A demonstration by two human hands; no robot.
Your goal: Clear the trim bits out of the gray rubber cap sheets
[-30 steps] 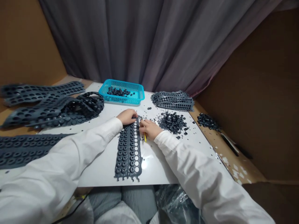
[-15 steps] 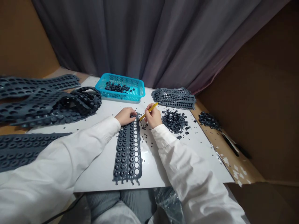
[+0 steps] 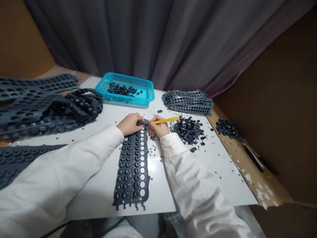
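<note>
A dark grey rubber sheet (image 3: 132, 165) with rows of ring-shaped parts lies on the white board, and its right-hand column shows open round holes. At the sheet's far end my left hand (image 3: 130, 124) presses down and grips with bent fingers. Close beside it, my right hand (image 3: 159, 127) is closed on a slim yellow pen-like tool (image 3: 166, 120), held almost level. The tool's tip meets the far right corner of the sheet, and fingers partly hide it there. Small black bits lie on the board beneath and beside my right hand.
Behind stands a blue basket (image 3: 125, 101) with black parts inside. A pile of loose black rubber parts (image 3: 189, 130) lies right, with stacked punched sheets (image 3: 189, 101) behind it. More sheets (image 3: 32, 109) fill the left. A black-and-white tool (image 3: 252, 158) rests on the right-hand cardboard.
My right hand has moved left toward the sheet's far end, and the yellow tool has swung from steeply slanted to nearly level. A few black parts now show behind the right hand.
</note>
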